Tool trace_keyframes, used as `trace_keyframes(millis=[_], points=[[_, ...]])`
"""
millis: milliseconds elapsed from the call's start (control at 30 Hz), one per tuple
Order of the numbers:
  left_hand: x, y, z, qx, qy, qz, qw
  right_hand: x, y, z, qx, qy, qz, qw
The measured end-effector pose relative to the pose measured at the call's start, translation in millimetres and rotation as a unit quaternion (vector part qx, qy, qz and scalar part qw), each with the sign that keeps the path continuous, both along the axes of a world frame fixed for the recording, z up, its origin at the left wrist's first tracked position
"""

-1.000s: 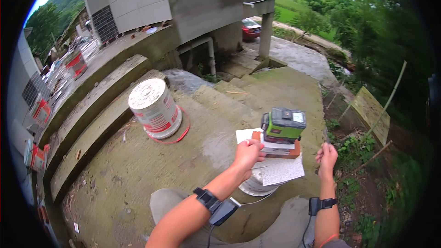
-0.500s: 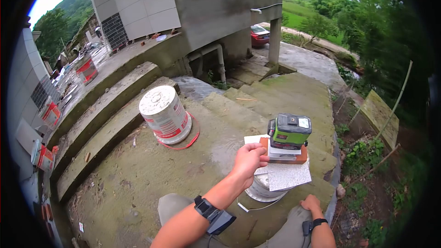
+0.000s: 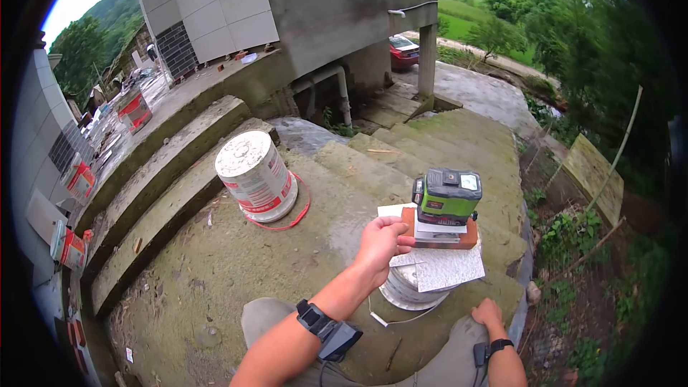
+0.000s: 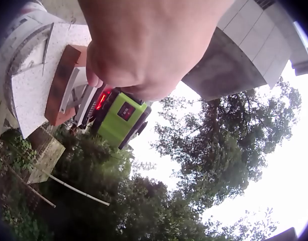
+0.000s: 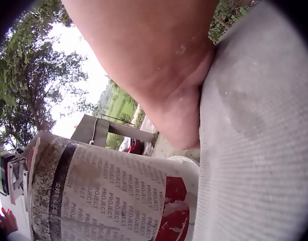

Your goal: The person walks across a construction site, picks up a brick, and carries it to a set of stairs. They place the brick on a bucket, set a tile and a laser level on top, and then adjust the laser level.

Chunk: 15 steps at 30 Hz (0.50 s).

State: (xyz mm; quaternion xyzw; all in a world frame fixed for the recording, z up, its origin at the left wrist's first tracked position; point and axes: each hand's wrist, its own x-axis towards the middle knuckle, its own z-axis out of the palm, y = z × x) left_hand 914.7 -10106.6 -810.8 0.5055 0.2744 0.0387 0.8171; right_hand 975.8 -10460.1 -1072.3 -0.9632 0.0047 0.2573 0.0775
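A green laser level (image 3: 446,197) stands on a small white plate on a red brick (image 3: 438,238). The brick lies on speckled tiles (image 3: 446,266) set on top of an upturned bucket (image 3: 403,292). My left hand (image 3: 380,240) is at the brick's left end, fingers curled, thumb and forefinger pinching it. In the left wrist view the curled left hand (image 4: 144,50) sits right beside the level (image 4: 121,118). My right hand (image 3: 487,313) rests flat on my grey-trousered knee, holding nothing. The right wrist view shows the right hand (image 5: 159,65) against the trousers, with the printed bucket (image 5: 109,196) below.
A second white and red bucket (image 3: 256,175) stands on the concrete to the left, with a red cord around its base. Concrete steps (image 3: 165,172) rise at the left and descend ahead. To the right the slab edge (image 3: 527,265) drops to plants. A thin cable (image 3: 390,321) lies by the bucket.
My right hand has dropped from beside the laser level down onto my knee. The left hand has stayed at the brick's end.
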Motion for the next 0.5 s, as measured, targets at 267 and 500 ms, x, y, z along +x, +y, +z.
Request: trace_keyframes(millis=[267, 500], points=[[-0.7, 1.9, 1.8, -0.003, 0.005, -0.007, 1.000, 4.1, 0.9, -9.5, 0.001, -0.009, 0.012, 1.000], [1.7, -1.5, -0.7, 0.007, 0.011, -0.012, 1.000, 2.1, 0.4, -5.0, 0.000, -0.008, 0.003, 1.000]])
